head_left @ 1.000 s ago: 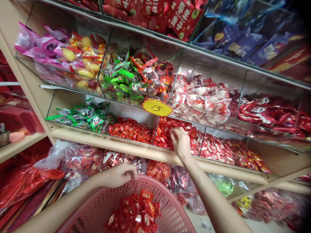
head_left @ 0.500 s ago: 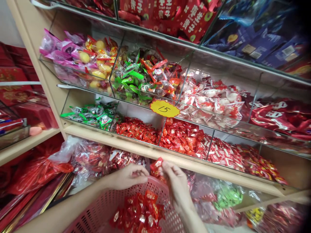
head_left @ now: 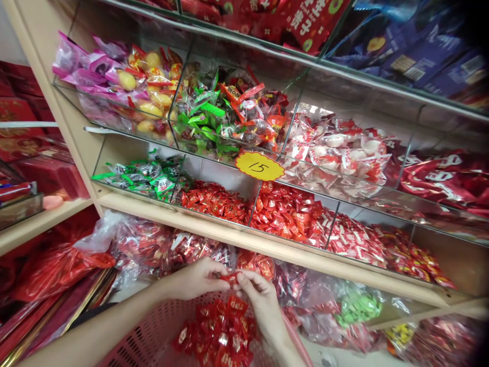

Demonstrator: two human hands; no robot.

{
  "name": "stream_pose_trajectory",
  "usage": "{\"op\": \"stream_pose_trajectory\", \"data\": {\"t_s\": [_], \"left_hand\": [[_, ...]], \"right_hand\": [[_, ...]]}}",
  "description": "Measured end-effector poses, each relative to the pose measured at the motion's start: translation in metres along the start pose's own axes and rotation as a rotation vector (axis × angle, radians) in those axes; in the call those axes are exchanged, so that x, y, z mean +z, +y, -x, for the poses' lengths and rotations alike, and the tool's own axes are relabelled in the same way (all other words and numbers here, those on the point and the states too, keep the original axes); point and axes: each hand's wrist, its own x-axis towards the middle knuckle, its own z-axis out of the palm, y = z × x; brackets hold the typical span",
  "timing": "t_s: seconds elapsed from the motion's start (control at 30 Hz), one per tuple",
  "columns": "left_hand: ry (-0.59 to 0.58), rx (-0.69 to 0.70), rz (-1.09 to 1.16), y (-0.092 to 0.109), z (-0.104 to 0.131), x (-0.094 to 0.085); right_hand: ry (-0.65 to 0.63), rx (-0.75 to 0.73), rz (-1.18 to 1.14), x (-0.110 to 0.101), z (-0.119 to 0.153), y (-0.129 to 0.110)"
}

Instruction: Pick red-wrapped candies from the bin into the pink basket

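Note:
Between my two hands is a small red wrapped candy [head_left: 230, 277], pinched at both ends above the far side of a pink plastic basket [head_left: 132, 339]. My left hand [head_left: 202, 279] is closed, its fingertips on the candy's left end. On the other end, my right hand [head_left: 260, 295] grips with thumb and fingers. Below them, a pile of red wrapped candies [head_left: 217, 331] lies in the basket. My forearms and hands cover parts of the basket's perforated wall and rim.
Ahead stand shelves with clear dividers, holding red candies [head_left: 282, 211], green-wrapped candies [head_left: 153, 176] and white-and-red ones [head_left: 340, 148]. A yellow tag [head_left: 260, 165] reads 15. Beneath the wooden shelf edge [head_left: 198, 229] lie bagged sweets [head_left: 141, 239] and a red bag [head_left: 57, 270].
My right hand has come left and down with the candy, which now lies level instead of upright. My left hand's fingers have closed on its other end. The view has shifted slightly.

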Motion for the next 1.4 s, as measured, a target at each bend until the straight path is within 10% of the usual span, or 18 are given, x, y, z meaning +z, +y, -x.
{"op": "stream_pose_trajectory", "data": {"t_s": [0.47, 1.0, 1.4], "left_hand": [[0.18, 0.019, -0.003, 0.001, -0.004, -0.006], [0.028, 0.034, -0.155, -0.005, 0.004, -0.002], [0.171, 0.046, -0.064, -0.012, 0.0, -0.005]], "right_hand": [[0.058, -0.075, 0.074, -0.005, -0.001, 0.003], [-0.202, -0.057, 0.273, -0.001, -0.004, 0.017], [-0.215, -0.343, 1.033, 0.0, 0.013, 0.042]]}}
